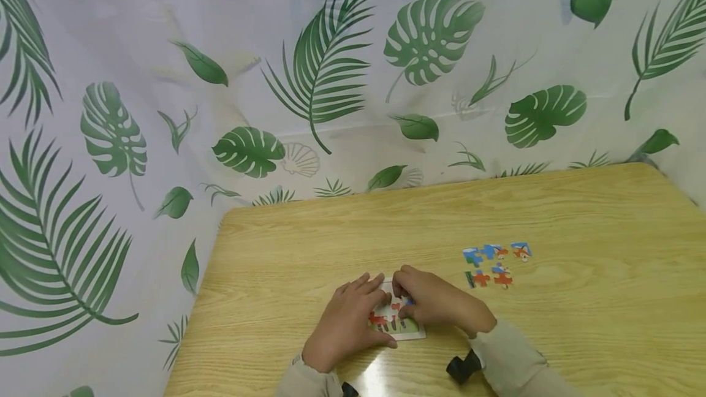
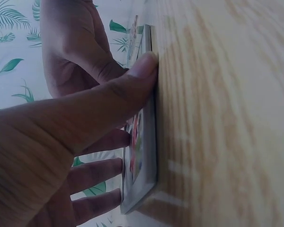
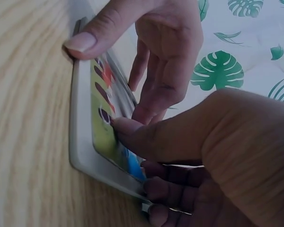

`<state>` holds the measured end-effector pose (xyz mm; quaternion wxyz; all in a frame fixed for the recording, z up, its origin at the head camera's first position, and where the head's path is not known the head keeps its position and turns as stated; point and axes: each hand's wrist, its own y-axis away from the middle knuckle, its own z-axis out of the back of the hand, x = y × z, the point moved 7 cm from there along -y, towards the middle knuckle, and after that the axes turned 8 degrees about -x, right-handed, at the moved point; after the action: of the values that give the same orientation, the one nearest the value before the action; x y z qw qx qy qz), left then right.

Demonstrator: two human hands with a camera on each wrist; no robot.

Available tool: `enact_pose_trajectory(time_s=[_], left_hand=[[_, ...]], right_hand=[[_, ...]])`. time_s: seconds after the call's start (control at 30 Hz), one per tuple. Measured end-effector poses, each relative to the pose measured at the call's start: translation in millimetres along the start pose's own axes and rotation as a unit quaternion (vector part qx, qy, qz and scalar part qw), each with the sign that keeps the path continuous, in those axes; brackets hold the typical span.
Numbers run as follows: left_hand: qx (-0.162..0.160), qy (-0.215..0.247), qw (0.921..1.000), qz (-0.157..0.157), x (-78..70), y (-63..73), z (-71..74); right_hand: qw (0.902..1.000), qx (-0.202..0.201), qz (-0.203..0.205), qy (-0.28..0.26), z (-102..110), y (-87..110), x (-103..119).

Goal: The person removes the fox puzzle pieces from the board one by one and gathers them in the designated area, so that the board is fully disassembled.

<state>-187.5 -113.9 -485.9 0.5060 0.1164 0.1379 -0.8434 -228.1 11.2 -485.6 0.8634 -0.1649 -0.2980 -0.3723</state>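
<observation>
Loads of room over the yellow wood-grain table (image 1: 265, 274) left of the bare left hand (image 1: 350, 318); farther right, loose blue-and-red jigsaw pieces (image 1: 502, 277) obstruct any low slide.

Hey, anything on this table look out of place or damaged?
Nothing stands out. Loose puzzle pieces lie to the right of the puzzle tray, normal while it's partly unfilled. I see no spill or damage, though left hand and right hand partly cover it.
</observation>
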Motion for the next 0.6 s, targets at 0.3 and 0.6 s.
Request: enact_pose_trajectory(time_s=[0.3,0.6], left_hand=[[-0.001,0.004,1.0000,0.000,0.6,1.2,-2.7],[-0.008,-0.001,1.0000,-0.005,1.3,1.2,-3.0]], right_hand=[[0.9980,0.014,-0.020,-0.059,-1.4,1.2,-1.5],[0.9962,0.020,-0.005,-0.085,0.6,-1.3,-7.1]])
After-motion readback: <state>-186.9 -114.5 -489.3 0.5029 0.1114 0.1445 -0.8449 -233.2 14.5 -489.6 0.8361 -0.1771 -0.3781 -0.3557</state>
